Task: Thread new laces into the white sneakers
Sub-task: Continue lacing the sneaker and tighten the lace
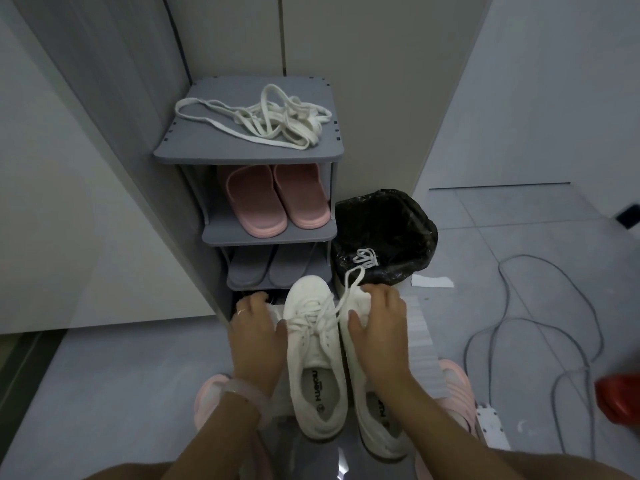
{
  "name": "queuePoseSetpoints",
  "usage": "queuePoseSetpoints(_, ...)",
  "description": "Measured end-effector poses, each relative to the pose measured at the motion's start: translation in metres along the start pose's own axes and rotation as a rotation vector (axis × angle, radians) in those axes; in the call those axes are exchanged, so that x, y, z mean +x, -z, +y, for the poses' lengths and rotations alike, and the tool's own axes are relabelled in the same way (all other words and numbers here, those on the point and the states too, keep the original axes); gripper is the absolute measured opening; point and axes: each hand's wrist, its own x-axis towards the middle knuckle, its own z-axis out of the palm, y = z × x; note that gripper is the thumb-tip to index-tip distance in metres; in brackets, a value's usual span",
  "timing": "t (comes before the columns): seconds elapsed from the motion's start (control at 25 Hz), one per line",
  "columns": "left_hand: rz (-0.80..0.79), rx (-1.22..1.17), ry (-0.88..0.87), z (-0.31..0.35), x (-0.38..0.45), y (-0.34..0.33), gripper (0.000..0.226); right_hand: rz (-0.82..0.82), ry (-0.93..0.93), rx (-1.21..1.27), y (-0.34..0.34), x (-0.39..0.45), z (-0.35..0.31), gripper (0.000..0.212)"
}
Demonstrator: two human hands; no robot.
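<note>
From my remote seat I see both white sneakers side by side on the grey floor in front of the shoe rack [247, 155]; the left sneaker [317, 362] lies fully in view, toe toward the rack, its old lace [313, 318] loose and tangled over the tongue; the right sneaker [377, 410] is partly covered by the forearm; the left hand [256, 327] rests beside the left sneaker, fingers curled over something white that I cannot make out, thumb against the shoe's side; the right hand [379, 318] lies on the right sneaker's front with fingers bent downward, thumb beside the lacing, though I cannot tell if it actually grasps anything; a lace end runs from there up to the black-lined bin [384, 230]; the new laces [263, 116] sit in a heap on the rack's top shelf; pink slippers [273, 199] occupy the shelf below.
</note>
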Motion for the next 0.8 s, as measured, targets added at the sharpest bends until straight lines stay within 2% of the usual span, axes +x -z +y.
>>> queuePoseSetpoints(0.04,0.052,0.070,-0.097,0.006,-0.004,-0.002,0.027,-0.003,0.083,-0.086,-0.004,-0.005,-0.001,0.025)
queuePoseSetpoints(0.08,0.083,0.130,-0.177,0.011,-0.006,-0.001,0.015,-0.091,0.114,-0.164,-0.006,-0.008,-0.002,0.020)
queuePoseSetpoints(0.12,0.036,0.161,-0.197,0.016,-0.005,0.001,0.016,-0.220,0.103,-0.258,-0.011,-0.009,-0.002,0.024)
queuePoseSetpoints(0.16,-0.058,0.147,-0.149,0.015,-0.005,-0.001,0.028,-0.342,0.095,-0.357,-0.014,-0.011,-0.002,0.031)
queuePoseSetpoints(0.24,-0.244,0.068,-0.018,0.010,-0.006,-0.007,0.041,-0.406,0.086,-0.409,-0.018,-0.010,0.000,0.037)
queuePoseSetpoints(0.36,-0.237,-0.081,0.039,0.009,-0.006,-0.016,0.023,-0.369,0.030,-0.338,-0.023,-0.004,-0.003,0.030)
queuePoseSetpoints(0.44,-0.187,-0.154,0.079,0.011,-0.004,-0.019,0.013,-0.378,-0.041,-0.142,-0.032,0.001,-0.004,0.018)
queuePoseSetpoints(0.52,-0.159,-0.118,0.062,0.014,-0.004,-0.021,0.013,-0.395,-0.092,-0.016,-0.037,0.001,-0.006,0.015)
queuePoseSetpoints(0.64,-0.190,-0.084,0.006,0.013,-0.006,-0.021,0.011,-0.343,-0.057,0.010,-0.037,-0.006,-0.003,0.015)
queuePoseSetpoints(0.72,-0.143,-0.250,0.090,0.010,-0.002,-0.016,0.014,-0.215,-0.102,0.084,-0.027,-0.005,-0.006,0.013)
queuePoseSetpoints(0.8,0.023,-0.415,0.187,0.005,0.001,-0.007,0.018,0.004,-0.211,0.263,-0.016,0.003,-0.009,0.014)
